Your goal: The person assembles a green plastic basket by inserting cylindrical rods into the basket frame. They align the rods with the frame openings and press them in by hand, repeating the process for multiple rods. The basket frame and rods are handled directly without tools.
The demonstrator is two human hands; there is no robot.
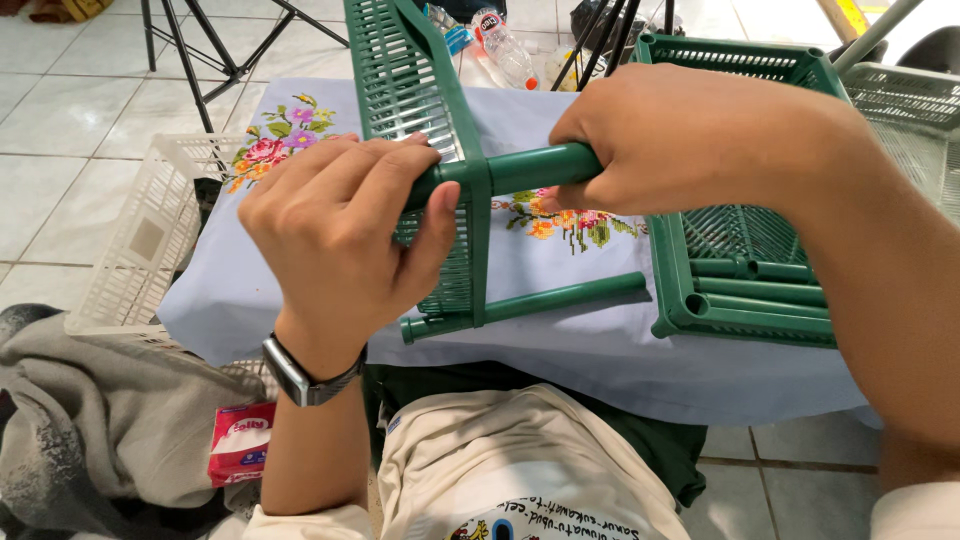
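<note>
A pale tiled floor [90,110] is spreading out behind a small counter [600,350] that is wearing a light blue cloth embroidered with pink and orange flowers [275,140]. Black tripod legs [195,50] are standing at the far left, and a few plastic bottles [505,50] are lying beyond the cloth.

Both hands are working just above the counter's near half. The left hand [340,240] is wrapping around a corner of a green plastic shelf panel [420,90], a slatted, ribbed piece that is standing tilted on edge and running away from the person toward the top of the view. The right hand [680,135] is closing tight around a smooth green tube [530,168], whose long axis is lying crosswise, left to right, with its left end meeting the socket at the panel's corner. The two hands are sitting close together, either side of that joint, the right hand being the one on the tube itself.

A second green tube [540,300] is jutting from the panel's lower corner, parallel to the first and resting on the cloth. To the right a green slatted tray [745,320] is holding more loose tubes. A white lattice crate [140,240] is leaning at the counter's left, near a grey garment [90,420] and a small red packet [240,440]. A watch [305,378] is circling the left wrist.
</note>
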